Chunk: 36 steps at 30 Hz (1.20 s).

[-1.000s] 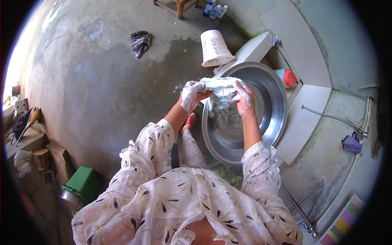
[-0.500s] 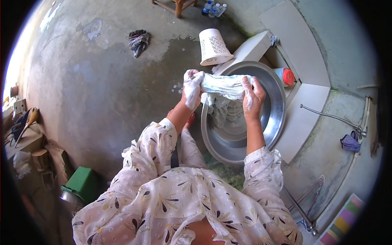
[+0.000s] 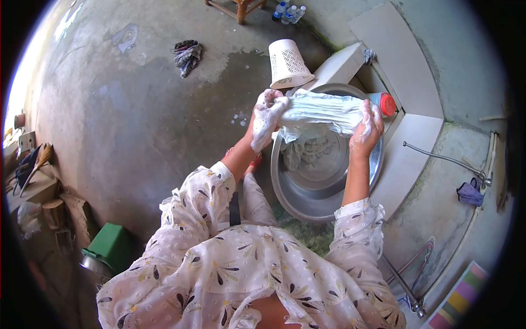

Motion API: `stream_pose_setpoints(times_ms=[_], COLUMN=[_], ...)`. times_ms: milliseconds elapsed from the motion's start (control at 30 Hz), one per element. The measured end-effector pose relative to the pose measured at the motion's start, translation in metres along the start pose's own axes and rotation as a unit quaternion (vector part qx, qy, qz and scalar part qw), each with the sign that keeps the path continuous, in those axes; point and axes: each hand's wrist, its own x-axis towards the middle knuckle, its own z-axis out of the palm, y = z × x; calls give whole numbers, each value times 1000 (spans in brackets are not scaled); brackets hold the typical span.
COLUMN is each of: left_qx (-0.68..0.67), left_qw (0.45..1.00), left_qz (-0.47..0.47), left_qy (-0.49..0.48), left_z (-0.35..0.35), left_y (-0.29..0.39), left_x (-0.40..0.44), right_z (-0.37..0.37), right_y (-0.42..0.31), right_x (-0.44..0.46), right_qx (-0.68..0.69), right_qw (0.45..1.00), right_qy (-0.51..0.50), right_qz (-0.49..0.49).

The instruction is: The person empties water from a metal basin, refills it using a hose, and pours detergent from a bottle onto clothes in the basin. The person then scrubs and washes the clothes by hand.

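Cloth [image 3: 329,111] pulled taut over a metal basin [image 3: 290,194], upper centre of the frame.
Head view: the foamy left hand [image 3: 266,119] clenches one end and the right hand [image 3: 367,130] grips the other, set apart seemingly to spread the folds; holding it here probably lets drips land inside, where more fabric [image 3: 313,152] lies. An upturned basket [image 3: 289,64] stands near the far rim.
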Motion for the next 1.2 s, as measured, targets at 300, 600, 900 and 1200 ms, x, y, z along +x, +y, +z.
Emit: stream_pose_setpoints(times_ms=[300,600,900,1200], left_qx=[402,110,-168,-294], left_qw=[903,990,983,947], left_qz=[94,67,-57,-126], left_qy=[-120,-50,54,-12], left_z=[-16,-26,-2,-40], left_y=[9,-14,-40,-82], left_x=[6,26,15,56], right_z=[12,8,17,92], right_y=[-4,-16,76,32], right_x=[-2,2,-15,-72], right_qx=[-65,-252,-1,-306], right_qw=[995,889,956,908], right_qy=[-71,-380,-199,-282], right_qz=[-17,26,215,-51])
